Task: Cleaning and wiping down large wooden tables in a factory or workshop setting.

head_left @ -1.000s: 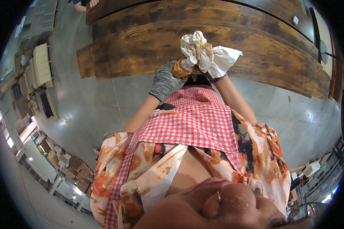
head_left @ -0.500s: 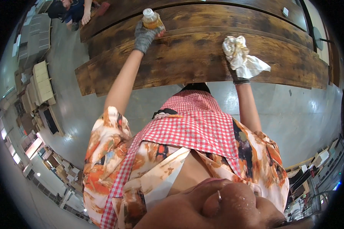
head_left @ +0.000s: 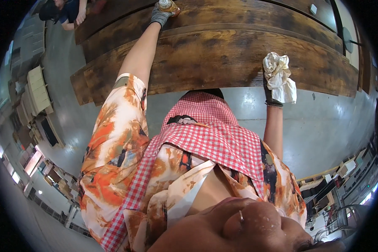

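As I find them: brown boards point(head_left: 206, 63) before me

Because the lens bends straight edges, the boards appear curved; wood-grained and dark-streaked, they lie side by side across the upper view, with a dark gap between two of them. Grey floor point(head_left: 332, 122) shows beyond their near edge. My orange-and-white patterned garment point(head_left: 109, 130) and red-and-white checked apron point(head_left: 206, 109) occupy the middle and lower view. A co-worker point(head_left: 69, 12) in dark clothing is noted at upper left, one bare hand point(head_left: 81, 17) near the ends of the boards.

My right grip point(head_left: 269, 94), dark-gloved, holds a crumpled white cloth point(head_left: 277, 71) with brownish stains at the near edge of the closest board, toward its right end. Fingers there are hidden, so I cannot tell how tightly they press. Just left of the cloth, the wood shows a darker, finely lined patch. My left grip point(head_left: 160, 17), in grey knit, is closed around a small bottle point(head_left: 169, 6) with a pale cap and amber contents, over the farther boards; contact between bottle and wood cannot be determined. One small white item point(head_left: 313, 9) lies at far upper right.
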Demonstrator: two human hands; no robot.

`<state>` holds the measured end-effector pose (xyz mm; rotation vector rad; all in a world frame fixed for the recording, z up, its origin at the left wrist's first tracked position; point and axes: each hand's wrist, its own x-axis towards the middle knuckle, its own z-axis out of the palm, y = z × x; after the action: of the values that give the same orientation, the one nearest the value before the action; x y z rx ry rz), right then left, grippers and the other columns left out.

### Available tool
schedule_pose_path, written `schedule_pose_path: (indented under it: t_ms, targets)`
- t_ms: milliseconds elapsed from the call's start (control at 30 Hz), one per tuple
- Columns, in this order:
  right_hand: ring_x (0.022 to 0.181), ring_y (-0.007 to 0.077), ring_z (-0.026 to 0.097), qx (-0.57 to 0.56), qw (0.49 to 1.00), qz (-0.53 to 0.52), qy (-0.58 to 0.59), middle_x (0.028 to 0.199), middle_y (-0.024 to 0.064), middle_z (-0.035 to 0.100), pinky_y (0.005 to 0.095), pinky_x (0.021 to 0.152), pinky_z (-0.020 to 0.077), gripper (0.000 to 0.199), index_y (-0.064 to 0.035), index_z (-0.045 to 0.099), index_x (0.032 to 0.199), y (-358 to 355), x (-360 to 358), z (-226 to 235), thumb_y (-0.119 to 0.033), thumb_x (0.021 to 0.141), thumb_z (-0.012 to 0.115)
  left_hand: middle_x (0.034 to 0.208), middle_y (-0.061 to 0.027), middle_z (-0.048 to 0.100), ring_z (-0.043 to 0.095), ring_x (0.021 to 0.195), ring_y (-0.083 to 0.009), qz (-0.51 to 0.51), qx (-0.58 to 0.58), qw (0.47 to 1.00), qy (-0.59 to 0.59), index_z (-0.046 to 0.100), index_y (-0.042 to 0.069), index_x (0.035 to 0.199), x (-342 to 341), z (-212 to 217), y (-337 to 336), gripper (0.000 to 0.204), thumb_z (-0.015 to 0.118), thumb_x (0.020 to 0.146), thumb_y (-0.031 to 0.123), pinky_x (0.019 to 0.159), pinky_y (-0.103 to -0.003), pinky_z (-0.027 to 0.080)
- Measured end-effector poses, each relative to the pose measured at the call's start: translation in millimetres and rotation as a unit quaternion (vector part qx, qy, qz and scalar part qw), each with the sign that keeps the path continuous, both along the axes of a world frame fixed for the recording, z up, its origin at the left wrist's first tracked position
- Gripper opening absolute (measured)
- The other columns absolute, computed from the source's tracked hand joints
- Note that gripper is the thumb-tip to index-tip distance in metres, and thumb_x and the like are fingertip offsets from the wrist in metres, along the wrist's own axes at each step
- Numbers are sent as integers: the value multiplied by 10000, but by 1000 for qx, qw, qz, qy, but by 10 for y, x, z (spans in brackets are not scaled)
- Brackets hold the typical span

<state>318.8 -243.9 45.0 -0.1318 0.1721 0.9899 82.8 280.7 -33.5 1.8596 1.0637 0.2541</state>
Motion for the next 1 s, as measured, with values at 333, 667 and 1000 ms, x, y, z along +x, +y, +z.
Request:
schedule_pose_path:
  t_ms: [333,667,1000]
  targets:
    - [1200,215,548,-78,951,245,-174,1245,83,627,380,1016,432,454,-24,511,1365,-124,1519,-368,-278,990,546,1392,-182,515,479,1286,-351,298,306,904,18,580,64,1264,-1358,829,-1459,436,678,858,190,1082,-457,389]
    - [1390,426,273,-221,199,78,-952,1512,188,286,514,1173,191,810,-99,302,1484,2069,-1513,47,-482,860,649,1459,-189,454,404,1356,-367,333,390,827,228,518,80,1339,-2084,637,-2356,401,498,959,206,1163,-500,257]
    - [1382,376,330,-113,200,78,-970,1457,162,397,516,1162,236,606,-150,463,1392,2186,-1795,-87,-383,856,626,1447,-184,472,405,1358,-361,331,380,832,233,546,94,1320,-1922,500,-2476,413,490,918,171,1173,-488,250]
